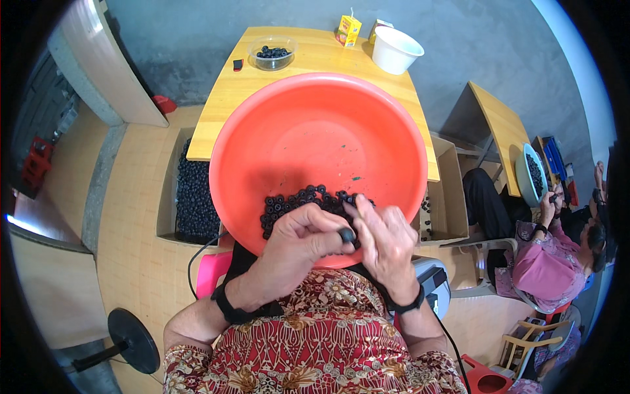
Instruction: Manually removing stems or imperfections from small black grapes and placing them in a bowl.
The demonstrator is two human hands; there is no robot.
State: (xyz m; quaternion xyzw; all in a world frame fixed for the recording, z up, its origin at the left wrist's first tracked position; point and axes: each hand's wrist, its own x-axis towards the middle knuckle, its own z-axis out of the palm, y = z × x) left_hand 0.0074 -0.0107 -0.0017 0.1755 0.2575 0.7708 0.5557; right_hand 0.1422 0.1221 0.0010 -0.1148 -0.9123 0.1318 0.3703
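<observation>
A big orange-red plastic basin (262, 131) sits before me, with a heap of small black ring-shaped parts (281, 203) along its near side. Over its near rim, my left hand (298, 240) pinches one small round black part (346, 234) between thumb and fingertips. Close beside that part is my right hand (387, 243), its fingers bent together. Whatever those fingers may hold is hidden from view. Both wrists wear black bands. Small dark green scraps (356, 178) are scattered on the basin's floor.
The basin rests on a wooden table (223, 98) bearing a clear bowl of black parts (273, 54), a white tub (396, 51) and a yellow drink carton (348, 30). Cardboard boxes (172, 190) flank the table. On the right, a person in pink (548, 266) works near a light-blue basin (530, 172).
</observation>
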